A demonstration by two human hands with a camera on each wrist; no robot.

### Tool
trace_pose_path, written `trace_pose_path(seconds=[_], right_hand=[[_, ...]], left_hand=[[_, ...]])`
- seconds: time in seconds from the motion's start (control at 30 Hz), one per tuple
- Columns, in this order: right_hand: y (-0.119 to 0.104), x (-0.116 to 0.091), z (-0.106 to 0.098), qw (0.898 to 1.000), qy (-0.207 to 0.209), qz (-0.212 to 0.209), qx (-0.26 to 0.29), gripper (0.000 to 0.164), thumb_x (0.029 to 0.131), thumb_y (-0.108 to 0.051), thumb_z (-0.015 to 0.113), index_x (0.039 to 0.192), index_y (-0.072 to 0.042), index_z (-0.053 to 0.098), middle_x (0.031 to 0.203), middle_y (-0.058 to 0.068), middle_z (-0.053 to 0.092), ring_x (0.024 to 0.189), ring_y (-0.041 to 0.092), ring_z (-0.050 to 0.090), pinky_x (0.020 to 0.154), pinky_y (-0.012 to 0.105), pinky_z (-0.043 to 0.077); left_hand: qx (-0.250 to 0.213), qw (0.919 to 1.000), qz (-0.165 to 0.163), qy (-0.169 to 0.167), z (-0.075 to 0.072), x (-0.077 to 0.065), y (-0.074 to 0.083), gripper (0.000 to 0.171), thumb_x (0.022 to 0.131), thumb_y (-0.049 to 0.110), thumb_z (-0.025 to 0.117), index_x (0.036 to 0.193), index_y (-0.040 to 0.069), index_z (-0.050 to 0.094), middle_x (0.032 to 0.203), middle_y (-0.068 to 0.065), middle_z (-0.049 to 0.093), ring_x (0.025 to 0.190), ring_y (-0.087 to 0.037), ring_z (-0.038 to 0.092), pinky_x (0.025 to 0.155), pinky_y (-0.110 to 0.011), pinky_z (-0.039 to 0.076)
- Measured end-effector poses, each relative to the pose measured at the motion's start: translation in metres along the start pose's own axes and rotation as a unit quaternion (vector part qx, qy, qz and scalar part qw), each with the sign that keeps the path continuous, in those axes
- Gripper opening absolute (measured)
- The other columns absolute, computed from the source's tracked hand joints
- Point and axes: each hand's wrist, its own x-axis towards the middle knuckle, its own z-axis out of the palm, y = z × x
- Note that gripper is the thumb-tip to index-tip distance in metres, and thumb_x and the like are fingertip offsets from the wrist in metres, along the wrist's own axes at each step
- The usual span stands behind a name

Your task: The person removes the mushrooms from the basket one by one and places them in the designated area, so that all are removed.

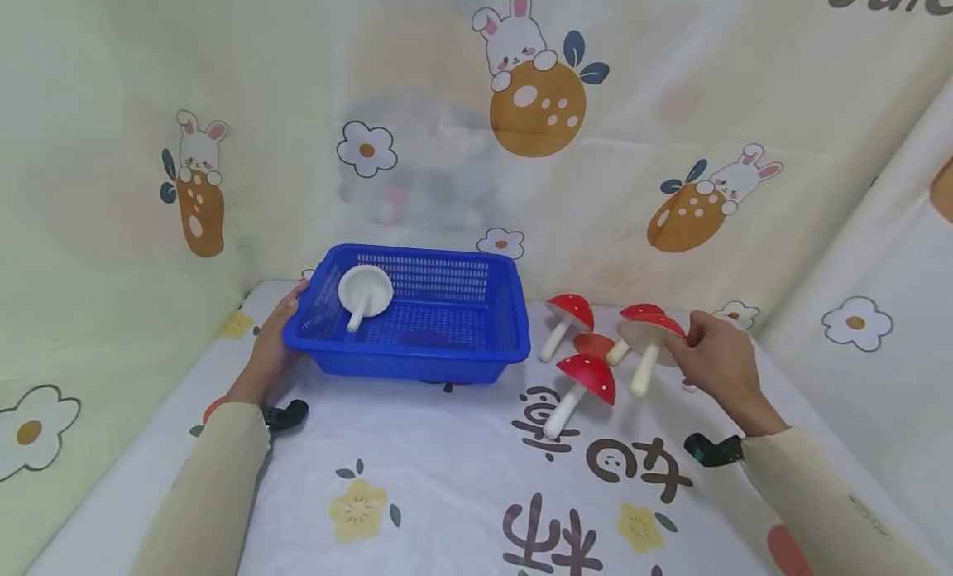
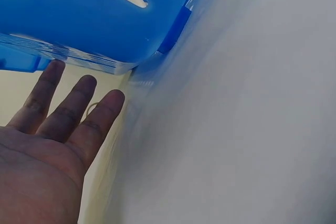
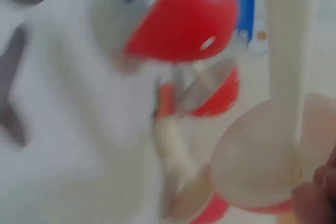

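My right hand [image 1: 718, 361] pinches the cap edge of a red-capped toy mushroom [image 1: 649, 344], its pale stem hanging downward. In the right wrist view, the held mushroom's whitish underside [image 3: 252, 156] faces the camera, with fingertips [image 3: 310, 200] at its rim. My left hand [image 1: 271, 344] is at the left side of a blue plastic basket [image 1: 417, 365]; the left wrist view shows straight, spread fingers close to the basket wall [image 2: 105, 19]. Inside the basket, at the left, a toy mushroom [image 1: 365, 290] shows its white underside and stem.
Right of the basket lie more red-capped toy mushrooms: one in front [image 1: 588, 379], one at the back [image 1: 572, 309], and one partly hidden behind the held one [image 1: 640, 309]. A printed white cloth [image 1: 432, 477] covers the table; a patterned curtain [image 1: 432, 79] hangs behind.
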Motion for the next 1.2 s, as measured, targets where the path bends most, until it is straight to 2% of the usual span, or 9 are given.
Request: trace_pose_path(seconds=[0.2, 0.37, 0.47, 0.63, 0.77, 0.93, 1.07, 1.2], right_hand=[[0.037, -0.019, 0.011, 0.998, -0.036, 0.046, -0.009, 0.024, 0.088, -0.020, 0.067, 0.078, -0.003, 0.052, 0.061, 0.009, 0.060, 0.044, 0.015, 0.056, 0.040, 0.027, 0.044], [0.043, -0.028, 0.025, 0.997, -0.064, 0.038, -0.020, 0.024, 0.087, -0.019, 0.069, 0.086, -0.003, 0.051, 0.062, 0.008, 0.060, 0.045, 0.015, 0.055, 0.040, 0.026, 0.043], [0.041, -0.034, 0.029, 0.997, -0.066, 0.030, -0.026, 0.028, 0.087, -0.020, 0.071, 0.090, -0.002, 0.050, 0.062, 0.008, 0.058, 0.046, 0.016, 0.053, 0.041, 0.025, 0.042], [0.031, -0.047, 0.025, 0.995, -0.084, 0.017, -0.042, 0.037, 0.081, -0.020, 0.078, 0.091, 0.000, 0.049, 0.061, 0.006, 0.054, 0.049, 0.017, 0.048, 0.044, 0.024, 0.044], [0.022, -0.056, 0.015, 0.988, -0.138, 0.029, -0.058, 0.036, 0.078, -0.015, 0.079, 0.093, 0.003, 0.052, 0.063, 0.006, 0.058, 0.051, 0.017, 0.049, 0.047, 0.024, 0.047], [0.009, -0.059, -0.002, 0.976, -0.196, 0.040, -0.087, 0.045, 0.077, -0.018, 0.081, 0.103, 0.006, 0.054, 0.070, 0.008, 0.065, 0.055, 0.016, 0.055, 0.048, 0.027, 0.051], [-0.009, -0.062, -0.017, 0.973, -0.203, 0.016, -0.106, 0.048, 0.075, -0.020, 0.083, 0.106, 0.006, 0.056, 0.070, 0.007, 0.066, 0.054, 0.015, 0.056, 0.048, 0.027, 0.051], [-0.041, -0.062, -0.030, 0.975, -0.195, -0.024, -0.109, 0.050, 0.075, -0.024, 0.084, 0.107, 0.005, 0.059, 0.066, 0.003, 0.063, 0.052, 0.013, 0.053, 0.047, 0.024, 0.049]], left_hand=[[0.012, 0.9999, -0.004, 0.003, 0.004, -0.005, 0.007, 0.055, 0.099, 0.067, 0.025, 0.151, 0.053, 0.019, 0.168, 0.003, 0.008, 0.153, -0.036, 0.012, 0.117, -0.064, 0.021], [-0.008, 0.9999, -0.006, -0.007, 0.003, -0.009, 0.008, 0.057, 0.099, 0.066, 0.025, 0.153, 0.051, 0.017, 0.168, 0.003, 0.007, 0.153, -0.036, 0.012, 0.118, -0.063, 0.021], [-0.016, 0.9998, -0.006, -0.008, 0.002, -0.008, 0.006, 0.057, 0.099, 0.066, 0.026, 0.153, 0.050, 0.017, 0.168, 0.003, 0.007, 0.153, -0.037, 0.012, 0.118, -0.063, 0.021], [-0.004, 1.0000, -0.004, 0.002, 0.003, -0.006, 0.006, 0.057, 0.098, 0.068, 0.027, 0.152, 0.052, 0.019, 0.168, 0.002, 0.008, 0.153, -0.037, 0.014, 0.117, -0.064, 0.023], [0.006, 1.0000, 0.001, 0.007, 0.004, -0.007, 0.009, 0.059, 0.098, 0.067, 0.027, 0.154, 0.049, 0.018, 0.168, 0.002, 0.008, 0.153, -0.037, 0.012, 0.117, -0.064, 0.022], [-0.004, 1.0000, 0.000, 0.004, 0.002, -0.008, 0.008, 0.058, 0.098, 0.067, 0.028, 0.153, 0.049, 0.018, 0.168, 0.003, 0.009, 0.153, -0.036, 0.013, 0.117, -0.063, 0.022], [-0.010, 0.9999, 0.001, 0.003, 0.002, -0.008, 0.008, 0.058, 0.098, 0.067, 0.029, 0.153, 0.050, 0.019, 0.168, 0.002, 0.008, 0.153, -0.037, 0.013, 0.117, -0.064, 0.021], [-0.017, 0.9999, 0.003, 0.000, 0.004, -0.007, 0.008, 0.056, 0.099, 0.066, 0.030, 0.152, 0.051, 0.021, 0.168, 0.003, 0.007, 0.153, -0.036, 0.011, 0.118, -0.065, 0.019]])
